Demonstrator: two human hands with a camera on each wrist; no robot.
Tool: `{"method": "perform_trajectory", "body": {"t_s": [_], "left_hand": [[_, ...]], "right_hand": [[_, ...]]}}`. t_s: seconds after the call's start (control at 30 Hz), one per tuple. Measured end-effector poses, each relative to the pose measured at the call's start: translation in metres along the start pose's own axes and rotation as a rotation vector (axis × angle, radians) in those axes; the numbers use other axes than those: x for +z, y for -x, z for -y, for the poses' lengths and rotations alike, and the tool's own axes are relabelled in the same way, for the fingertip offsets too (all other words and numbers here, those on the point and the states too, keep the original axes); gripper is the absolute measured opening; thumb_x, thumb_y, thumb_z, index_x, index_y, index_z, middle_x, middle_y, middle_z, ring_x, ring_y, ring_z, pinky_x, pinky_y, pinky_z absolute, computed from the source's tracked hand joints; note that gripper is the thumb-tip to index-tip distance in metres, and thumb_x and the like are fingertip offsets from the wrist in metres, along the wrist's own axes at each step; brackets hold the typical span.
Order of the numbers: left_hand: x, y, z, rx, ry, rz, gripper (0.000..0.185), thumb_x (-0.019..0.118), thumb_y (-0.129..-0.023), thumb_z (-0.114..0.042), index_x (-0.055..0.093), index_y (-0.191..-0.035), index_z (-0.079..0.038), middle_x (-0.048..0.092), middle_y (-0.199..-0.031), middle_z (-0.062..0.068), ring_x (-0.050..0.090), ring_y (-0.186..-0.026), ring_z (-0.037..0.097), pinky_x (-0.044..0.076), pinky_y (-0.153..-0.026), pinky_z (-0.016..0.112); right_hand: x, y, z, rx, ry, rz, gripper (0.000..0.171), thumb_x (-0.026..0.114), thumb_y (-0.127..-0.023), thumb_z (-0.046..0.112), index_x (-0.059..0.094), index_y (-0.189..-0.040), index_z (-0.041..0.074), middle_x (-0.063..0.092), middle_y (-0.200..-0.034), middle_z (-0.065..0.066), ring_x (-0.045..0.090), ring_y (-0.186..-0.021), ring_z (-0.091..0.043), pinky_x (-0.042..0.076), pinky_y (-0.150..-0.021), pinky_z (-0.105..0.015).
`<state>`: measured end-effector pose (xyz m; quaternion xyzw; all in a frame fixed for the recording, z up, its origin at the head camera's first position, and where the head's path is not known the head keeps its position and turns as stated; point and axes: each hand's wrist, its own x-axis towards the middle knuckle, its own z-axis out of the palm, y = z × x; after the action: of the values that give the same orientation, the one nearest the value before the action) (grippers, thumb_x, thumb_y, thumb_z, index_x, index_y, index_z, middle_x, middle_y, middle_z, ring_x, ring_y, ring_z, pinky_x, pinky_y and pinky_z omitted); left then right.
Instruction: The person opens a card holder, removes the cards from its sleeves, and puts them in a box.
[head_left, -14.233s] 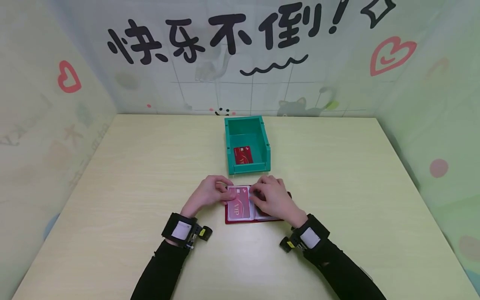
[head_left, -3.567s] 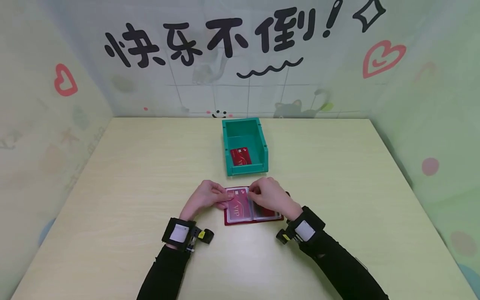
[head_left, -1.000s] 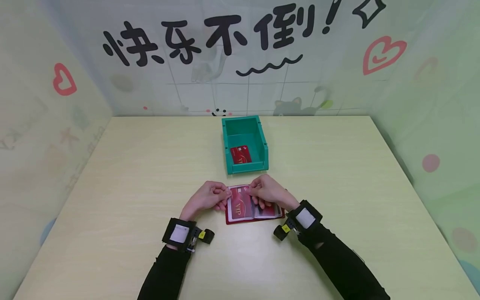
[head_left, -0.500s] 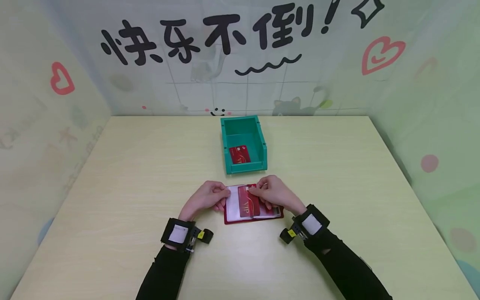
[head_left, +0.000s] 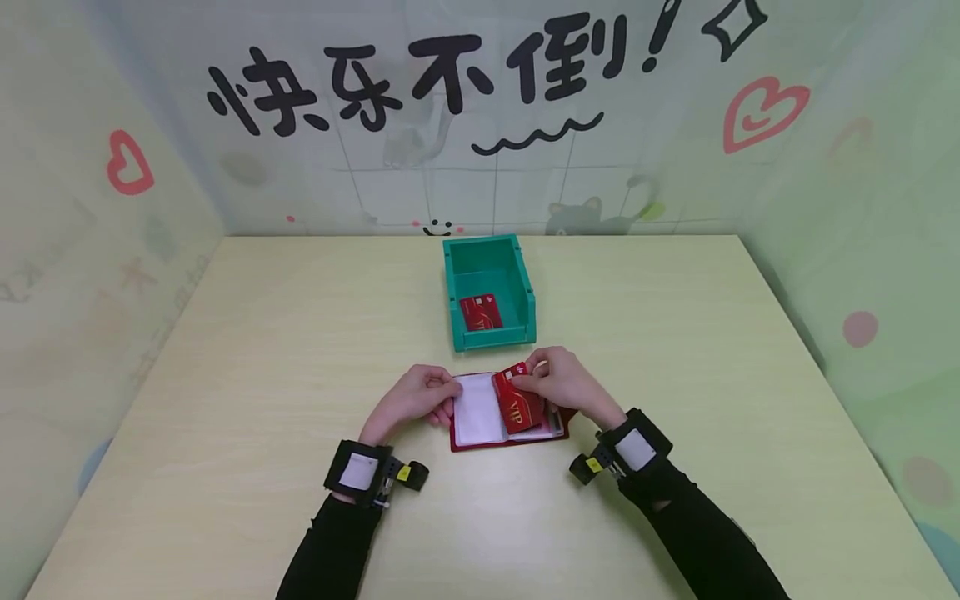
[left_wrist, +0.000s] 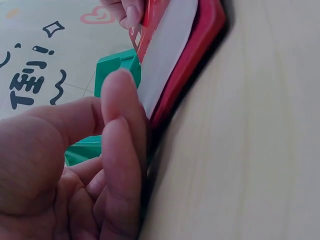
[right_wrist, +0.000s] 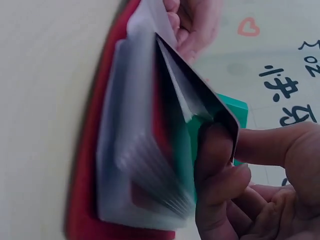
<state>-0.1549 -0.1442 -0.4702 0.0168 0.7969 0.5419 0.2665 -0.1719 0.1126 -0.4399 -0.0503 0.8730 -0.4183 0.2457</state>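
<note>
Card [head_left: 518, 398] now out of holder [head_left: 504, 440], pinched in right hand [head_left: 564, 385] fingers; left hand [head_left: 416, 399] fingers pinch sleeve edge.

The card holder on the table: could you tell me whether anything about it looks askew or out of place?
One red card sits tilted, lifted off the open holder, pinched by the right hand. The left hand holds the holder's left edge. Another card lies flat in the green bin. Nothing looks damaged.

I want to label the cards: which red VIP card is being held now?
The one over the open card holder, pinched by the right hand; the other lies in the green bin.
</note>
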Motion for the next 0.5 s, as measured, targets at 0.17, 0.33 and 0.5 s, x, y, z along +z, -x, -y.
{"method": "perform_trajectory", "body": {"t_s": [0.17, 0.33, 0.5], "left_hand": [[0.001, 0.001, -0.001, -0.010, 0.001, -0.002, 0.020, 0.060, -0.100, -0.017, 0.064, -0.097, 0.002, 0.062, -0.063, -0.001, 0.063, -0.052, 0.009, 0.053, -0.052, 0.020], [0.000, 0.001, -0.001, -0.007, 0.003, -0.008, 0.020, 0.060, -0.100, -0.017, 0.064, -0.096, 0.002, 0.062, -0.063, -0.001, 0.062, -0.051, 0.009, 0.053, -0.052, 0.020], [0.000, 0.000, 0.000, -0.008, 0.005, -0.001, 0.021, 0.060, -0.100, -0.018, 0.064, -0.097, 0.002, 0.062, -0.063, -0.001, 0.062, -0.052, 0.009, 0.053, -0.052, 0.020]], "right_hand": [[-0.013, -0.002, 0.006, -0.040, -0.001, -0.079, 0.034, 0.071, -0.094, 0.027, 0.058, -0.114, 0.003, 0.073, -0.098, -0.016, 0.064, -0.070, -0.016, 0.055, -0.058, -0.022], [-0.024, -0.011, 0.025, -0.198, 0.006, -0.163, 0.046, 0.071, -0.094, 0.019, 0.054, -0.133, 0.002, 0.071, -0.086, -0.016, 0.062, -0.071, -0.018, 0.054, -0.060, -0.022], [-0.031, -0.029, 0.048, -0.288, 0.073, -0.202, 0.047, 0.069, -0.095, 0.014, 0.055, -0.139, 0.006, 0.064, -0.086, -0.014, 0.058, -0.074, -0.020, 0.050, -0.058, -0.022]]}}
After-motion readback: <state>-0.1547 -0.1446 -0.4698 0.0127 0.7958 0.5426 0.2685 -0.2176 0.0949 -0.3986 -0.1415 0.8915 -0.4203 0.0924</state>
